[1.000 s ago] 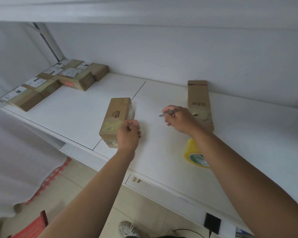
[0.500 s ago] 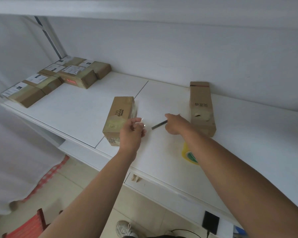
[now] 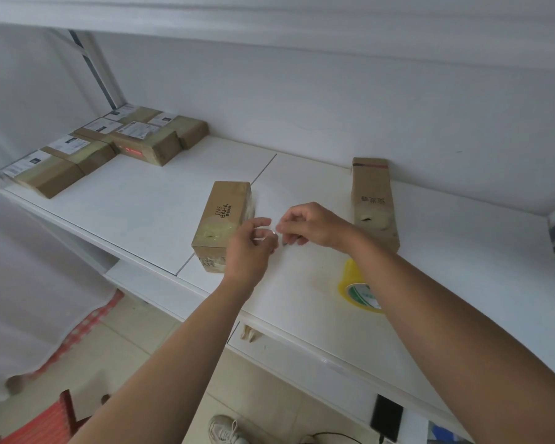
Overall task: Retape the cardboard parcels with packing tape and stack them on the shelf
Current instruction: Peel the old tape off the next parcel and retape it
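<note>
Both hands meet just right of the parcel [image 3: 223,224] on the shelf [image 3: 135,216] — left hand [image 3: 249,248] and right hand [image 3: 311,224] have fingers curled, pinching something small between them. What it is, I cannot tell — the tape roll [image 3: 356,288] lies under the right forearm.

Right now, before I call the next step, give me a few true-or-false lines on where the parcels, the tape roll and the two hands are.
1. The tape roll lies on the shelf, partly hidden by the right forearm. True.
2. The left hand is flat on top of the INS BAHA parcel. False: its fingers are curled beside the parcel's right side, meeting the right hand.
3. The second parcel lies to the right, its far end near the back wall. True.
4. The labelled parcels sit at the shelf's right end. False: they are grouped at the far left.
5. The right hand holds the tape roll. False: the roll lies apart, nearer the shelf's front edge.
</note>
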`<act>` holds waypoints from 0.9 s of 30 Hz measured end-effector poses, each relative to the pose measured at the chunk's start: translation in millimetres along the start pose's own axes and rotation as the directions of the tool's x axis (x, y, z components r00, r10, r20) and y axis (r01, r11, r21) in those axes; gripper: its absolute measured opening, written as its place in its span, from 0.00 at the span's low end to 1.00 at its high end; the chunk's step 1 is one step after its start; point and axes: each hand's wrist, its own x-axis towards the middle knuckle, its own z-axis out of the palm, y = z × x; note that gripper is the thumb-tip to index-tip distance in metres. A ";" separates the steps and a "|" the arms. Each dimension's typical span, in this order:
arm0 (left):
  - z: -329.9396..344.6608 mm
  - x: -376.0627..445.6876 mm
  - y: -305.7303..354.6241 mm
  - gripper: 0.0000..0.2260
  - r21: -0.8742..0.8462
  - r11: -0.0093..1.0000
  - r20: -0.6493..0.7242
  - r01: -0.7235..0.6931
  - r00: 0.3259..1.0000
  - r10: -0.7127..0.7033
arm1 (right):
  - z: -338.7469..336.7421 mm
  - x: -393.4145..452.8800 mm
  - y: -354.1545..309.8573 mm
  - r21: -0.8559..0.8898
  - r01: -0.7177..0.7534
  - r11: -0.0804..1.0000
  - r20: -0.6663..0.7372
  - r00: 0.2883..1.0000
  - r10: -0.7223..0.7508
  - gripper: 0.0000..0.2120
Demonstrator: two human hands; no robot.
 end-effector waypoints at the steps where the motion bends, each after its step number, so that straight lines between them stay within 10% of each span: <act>1: -0.2 -0.9 0.4 0.12 0.017 1.000 0.001 -0.009 1.000 0.008 | 0.5 -0.7 0.2 0.025 0.018 1.000 -0.008 1.000 -0.017 0.04; 11: -8.5 -5.8 3.3 0.23 0.158 0.986 -0.066 -0.046 0.996 0.057 | 11.9 -7.0 3.4 0.104 0.113 0.988 -0.128 0.987 -0.099 0.02; 20: -17.9 -4.0 14.2 0.03 -0.312 0.929 0.004 0.197 0.978 -0.206 | 25.8 -12.8 -3.5 0.170 0.223 0.960 -0.294 0.941 -0.166 0.02; 27: -18.9 -6.6 22.4 0.03 -0.094 0.996 -0.085 0.010 0.996 -0.018 | 29.1 -17.1 -9.5 0.179 0.233 0.956 -0.380 0.913 -0.152 0.05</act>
